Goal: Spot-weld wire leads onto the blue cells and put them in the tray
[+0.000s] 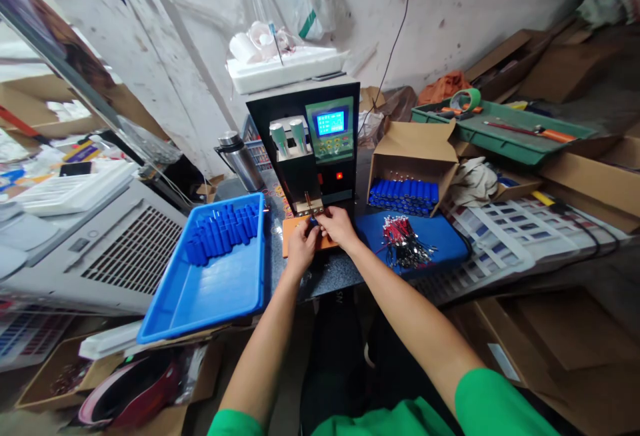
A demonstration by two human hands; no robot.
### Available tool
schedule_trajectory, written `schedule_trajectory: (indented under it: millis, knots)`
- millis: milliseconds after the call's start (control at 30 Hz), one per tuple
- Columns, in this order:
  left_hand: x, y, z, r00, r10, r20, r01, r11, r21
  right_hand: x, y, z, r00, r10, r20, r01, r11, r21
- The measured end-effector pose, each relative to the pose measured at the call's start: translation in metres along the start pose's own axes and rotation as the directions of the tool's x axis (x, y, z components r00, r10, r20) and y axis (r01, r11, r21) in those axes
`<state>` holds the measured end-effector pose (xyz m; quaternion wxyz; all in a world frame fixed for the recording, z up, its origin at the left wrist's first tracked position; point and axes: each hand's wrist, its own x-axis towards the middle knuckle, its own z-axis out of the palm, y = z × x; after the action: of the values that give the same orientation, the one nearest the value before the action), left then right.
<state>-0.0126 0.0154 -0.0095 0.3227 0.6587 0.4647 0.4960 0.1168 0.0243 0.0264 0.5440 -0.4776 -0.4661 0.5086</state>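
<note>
Both hands meet at the tip of a black machine [295,183] with a lit blue screen. My left hand [302,244] is closed over an orange board [289,228], fingertips pressed on a small blue cylinder [313,221]. My right hand [337,225] pinches from the other side, right by the metal electrodes [309,201]. Whether the right fingers hold the cylinder or a small part on it is too small to tell. To the right, red and black wires [404,241] lie piled on a blue case [447,239].
A blue tray [215,296] at the left holds several blue cylinders. Behind it stands a steel flask [243,159]. An open cardboard box [415,146] of blue cylinders stands right of the machine, with a green tray [505,133] beyond.
</note>
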Motion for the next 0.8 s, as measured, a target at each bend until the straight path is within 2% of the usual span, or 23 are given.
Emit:
schedule_trajectory:
  millis: [333,567,800]
  knots:
    - [-0.002,0.009,0.000,0.999,0.041,0.005,-0.041,0.998,0.055,-0.002,0.007,-0.003,1.000,0.014,-0.005,-0.014,1.000,0.005]
    - [-0.011,0.015,-0.004,0.993,0.116,0.006,-0.116,0.989,0.092,-0.025,0.009,-0.012,0.996,-0.050,0.072,0.044,0.996,0.081]
    - [-0.012,0.010,-0.004,0.984,0.177,0.018,-0.177,0.977,0.119,-0.038,0.013,-0.015,0.994,-0.086,0.072,0.076,0.988,0.137]
